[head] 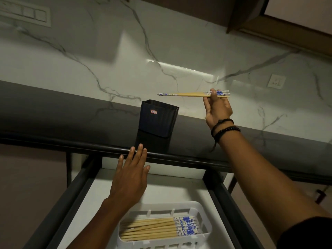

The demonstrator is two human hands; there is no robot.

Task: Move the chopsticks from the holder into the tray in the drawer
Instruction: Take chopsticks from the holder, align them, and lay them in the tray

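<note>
A black ribbed holder (158, 118) stands on the dark counter, and no chopsticks show above its rim. My right hand (218, 108) is raised to the right of the holder and pinches a pair of wooden chopsticks with blue-and-white ends (190, 94), held level. My left hand (132, 175) hovers flat with fingers apart over the open drawer, its fingertips at the counter edge in front of the holder. In the drawer, a white plastic tray (203, 211) holds several matching chopsticks (154, 229) lying side by side.
The dark counter edge (179, 158) runs across above the drawer. The drawer has dark side rails (221, 202) and a white floor. A marble-patterned wall with a socket (276, 81) and a switch panel (27, 12) rises behind the counter.
</note>
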